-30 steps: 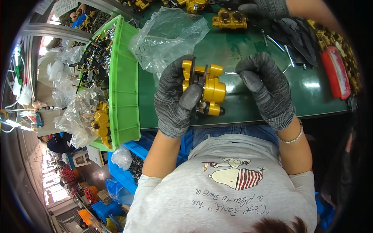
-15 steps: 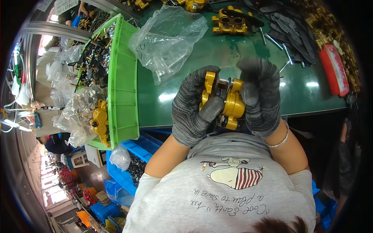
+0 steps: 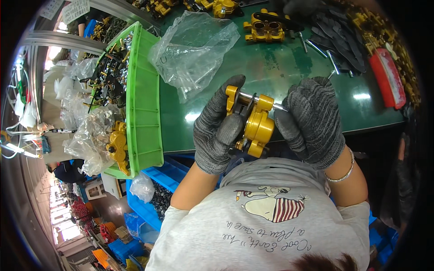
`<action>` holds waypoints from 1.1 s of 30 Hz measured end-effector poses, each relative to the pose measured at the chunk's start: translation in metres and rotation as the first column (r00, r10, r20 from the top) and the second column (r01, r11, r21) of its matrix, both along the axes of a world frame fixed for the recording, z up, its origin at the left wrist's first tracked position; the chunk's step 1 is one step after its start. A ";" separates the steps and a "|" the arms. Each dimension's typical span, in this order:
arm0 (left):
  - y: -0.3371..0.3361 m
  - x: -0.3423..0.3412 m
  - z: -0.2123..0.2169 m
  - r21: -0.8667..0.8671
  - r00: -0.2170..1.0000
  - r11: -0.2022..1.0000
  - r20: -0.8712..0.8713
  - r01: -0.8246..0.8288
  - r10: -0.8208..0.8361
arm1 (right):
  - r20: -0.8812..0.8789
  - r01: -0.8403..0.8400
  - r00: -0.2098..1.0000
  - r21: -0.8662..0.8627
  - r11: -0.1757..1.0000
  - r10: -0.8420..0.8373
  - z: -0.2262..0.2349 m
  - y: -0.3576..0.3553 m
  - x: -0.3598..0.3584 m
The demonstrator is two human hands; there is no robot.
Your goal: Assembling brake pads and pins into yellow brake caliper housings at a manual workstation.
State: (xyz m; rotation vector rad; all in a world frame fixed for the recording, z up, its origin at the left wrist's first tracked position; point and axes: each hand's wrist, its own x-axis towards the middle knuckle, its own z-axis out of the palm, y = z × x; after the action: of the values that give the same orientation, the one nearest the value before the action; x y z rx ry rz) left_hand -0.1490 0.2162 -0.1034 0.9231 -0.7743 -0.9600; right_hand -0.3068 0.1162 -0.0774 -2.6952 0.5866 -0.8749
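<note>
A gold brake caliper (image 3: 259, 128) is held up over the near table edge. My gloved left hand (image 3: 211, 133) is closed round its left side, thumb across the front. A silver pin (image 3: 279, 107) runs through the caliper's upper lugs and sticks out on the right. At that protruding end, the fingers of my gloved right hand (image 3: 313, 121) are curled together in a pinch; the fingertips are partly hidden. Dark plates show in the gap between the caliper's halves. Farther off on the green table lies another gold caliper (image 3: 266, 30) with a black plate on it.
Several loose silver pins (image 3: 316, 48) lie beside a pile of black plates (image 3: 340, 38). A clear plastic bag (image 3: 192, 56) rests left of centre. The green crate (image 3: 147, 104) of parts stands at the left. A red-and-white object (image 3: 388, 79) and gold calipers line the right.
My right hand has moved right and its fingers have curled in. The silver pin now sticks out from the caliper's right side. My left hand has tilted the caliper and shifted slightly left.
</note>
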 end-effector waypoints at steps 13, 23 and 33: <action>-0.002 0.019 -0.002 0.209 0.948 0.924 -0.070 0.319 -0.312 | -0.100 -0.065 0.993 0.041 0.997 0.068 -0.002 0.005 -0.001; -0.019 0.019 0.010 0.243 0.883 0.947 0.366 0.212 -0.292 | 0.146 -0.153 0.988 0.944 0.293 0.047 -0.001 0.001 -0.009; -0.031 0.019 0.001 0.254 0.923 0.930 0.212 0.266 -0.322 | -0.027 0.043 0.999 0.327 0.944 -0.037 -0.006 -0.003 0.001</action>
State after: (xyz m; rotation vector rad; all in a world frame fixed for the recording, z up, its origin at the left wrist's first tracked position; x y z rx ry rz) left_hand -0.1296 0.1850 -0.1028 1.1578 -1.0593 -1.2280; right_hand -0.3057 0.1129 -0.0835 -2.4007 0.7234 -0.6895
